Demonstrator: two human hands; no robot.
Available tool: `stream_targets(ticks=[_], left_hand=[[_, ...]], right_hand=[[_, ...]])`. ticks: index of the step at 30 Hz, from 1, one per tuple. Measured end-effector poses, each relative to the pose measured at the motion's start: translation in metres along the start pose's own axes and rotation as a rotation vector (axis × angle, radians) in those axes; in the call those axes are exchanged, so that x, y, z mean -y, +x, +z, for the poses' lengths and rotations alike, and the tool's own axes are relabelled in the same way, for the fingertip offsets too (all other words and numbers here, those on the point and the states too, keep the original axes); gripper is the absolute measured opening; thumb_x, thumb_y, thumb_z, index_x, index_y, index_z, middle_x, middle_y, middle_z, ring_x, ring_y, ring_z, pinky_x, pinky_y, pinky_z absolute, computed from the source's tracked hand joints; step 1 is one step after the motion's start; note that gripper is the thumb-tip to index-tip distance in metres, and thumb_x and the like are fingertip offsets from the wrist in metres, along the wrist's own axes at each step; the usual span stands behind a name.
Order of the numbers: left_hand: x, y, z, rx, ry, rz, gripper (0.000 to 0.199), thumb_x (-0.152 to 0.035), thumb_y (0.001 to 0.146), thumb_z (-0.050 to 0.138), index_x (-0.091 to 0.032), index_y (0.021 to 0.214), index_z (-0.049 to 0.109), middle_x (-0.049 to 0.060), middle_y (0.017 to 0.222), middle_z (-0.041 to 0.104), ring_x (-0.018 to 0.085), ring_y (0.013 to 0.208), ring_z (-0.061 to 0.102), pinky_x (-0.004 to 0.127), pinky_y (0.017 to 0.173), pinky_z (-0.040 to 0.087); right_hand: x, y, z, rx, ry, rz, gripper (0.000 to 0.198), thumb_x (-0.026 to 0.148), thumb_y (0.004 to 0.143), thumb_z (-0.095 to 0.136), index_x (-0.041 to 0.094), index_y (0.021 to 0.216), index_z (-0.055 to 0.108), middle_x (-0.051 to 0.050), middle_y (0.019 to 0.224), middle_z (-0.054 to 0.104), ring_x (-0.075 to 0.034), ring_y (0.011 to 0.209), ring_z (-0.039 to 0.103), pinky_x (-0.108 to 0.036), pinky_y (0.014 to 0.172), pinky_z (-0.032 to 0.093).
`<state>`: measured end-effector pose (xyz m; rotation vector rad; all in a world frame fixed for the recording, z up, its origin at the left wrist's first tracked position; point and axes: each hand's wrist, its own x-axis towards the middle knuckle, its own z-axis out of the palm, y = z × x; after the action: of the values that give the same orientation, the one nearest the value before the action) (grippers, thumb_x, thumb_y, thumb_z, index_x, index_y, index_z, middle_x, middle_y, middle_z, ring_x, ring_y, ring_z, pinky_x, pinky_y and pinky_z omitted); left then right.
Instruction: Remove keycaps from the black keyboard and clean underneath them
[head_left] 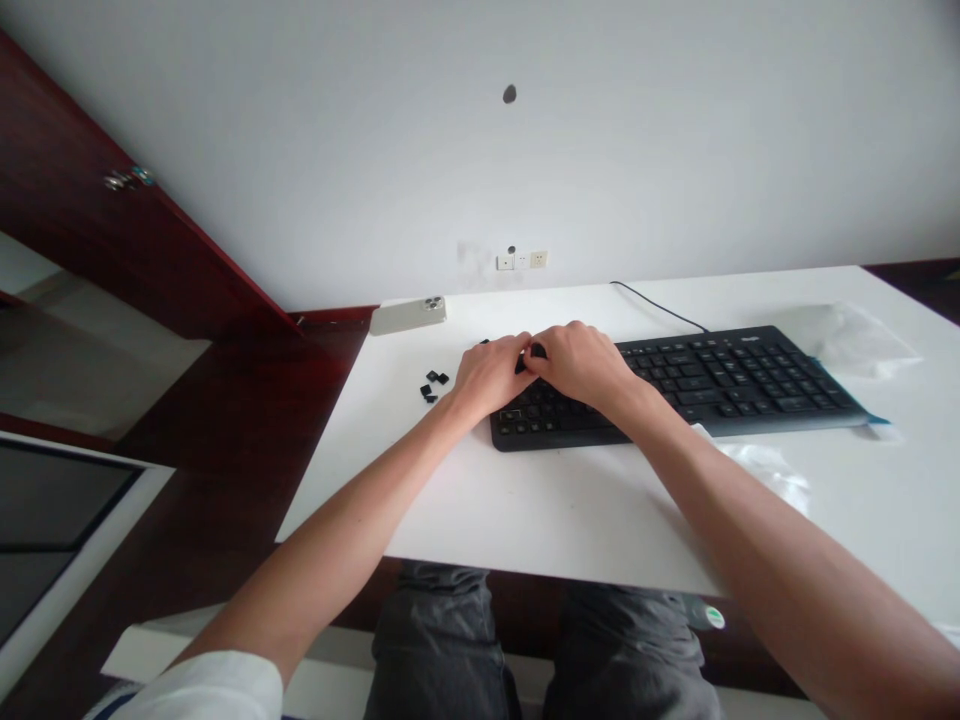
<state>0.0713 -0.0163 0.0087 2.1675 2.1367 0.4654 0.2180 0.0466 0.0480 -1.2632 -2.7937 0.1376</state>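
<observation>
A black keyboard (697, 375) lies on the white table, with some keys at its left end off their places. Over that end my left hand (491, 372) and my right hand (581, 362) meet at the fingertips. The fingers of my right hand are closed around a small black piece (538, 351), too small to name for certain. My left hand's fingers are pinched together against it; what they hold is hidden. Several loose black keycaps (426, 390) lie on the table left of my left hand.
A phone (409, 316) lies at the table's back left corner. Behind the keyboard runs its cable (656, 302). A clear plastic bag (862, 340) lies at the right, and crumpled white plastic (769, 475) sits in front of the keyboard. The wall has sockets (523, 261).
</observation>
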Motion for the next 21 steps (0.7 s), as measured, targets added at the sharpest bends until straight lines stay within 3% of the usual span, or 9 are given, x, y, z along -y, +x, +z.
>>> stream_targets(ticks=[10,16,21], left_hand=[[0.0,0.001,0.009,-0.003,0.028,-0.033,0.026,-0.037,0.108,0.049,-0.024,0.125,0.063,0.008,0.119,0.077,0.029,0.102,0.075,0.035,0.078,0.049],[0.002,0.004,0.012,0.0,0.041,-0.037,0.038,-0.039,0.113,0.035,-0.02,0.126,0.065,0.011,0.108,0.078,0.03,0.096,0.075,0.036,0.077,0.048],[0.0,0.004,0.005,-0.008,0.024,-0.024,0.037,-0.044,0.114,0.037,-0.021,0.11,0.067,0.009,0.105,0.078,0.028,0.091,0.074,0.034,0.073,0.045]], right_hand=[[0.01,-0.008,-0.011,-0.003,-0.021,-0.021,0.034,0.03,0.1,0.05,0.014,0.099,0.08,-0.018,0.089,0.077,-0.027,0.077,0.069,-0.034,0.061,0.031],[0.024,-0.018,-0.037,-0.175,0.087,-0.008,0.035,0.029,0.099,0.048,0.017,0.09,0.08,-0.013,0.076,0.072,-0.025,0.072,0.063,-0.034,0.062,0.03],[-0.001,-0.008,-0.025,-0.186,0.056,0.07,0.038,0.031,0.1,0.048,0.016,0.092,0.081,-0.017,0.085,0.076,-0.028,0.077,0.066,-0.035,0.065,0.033]])
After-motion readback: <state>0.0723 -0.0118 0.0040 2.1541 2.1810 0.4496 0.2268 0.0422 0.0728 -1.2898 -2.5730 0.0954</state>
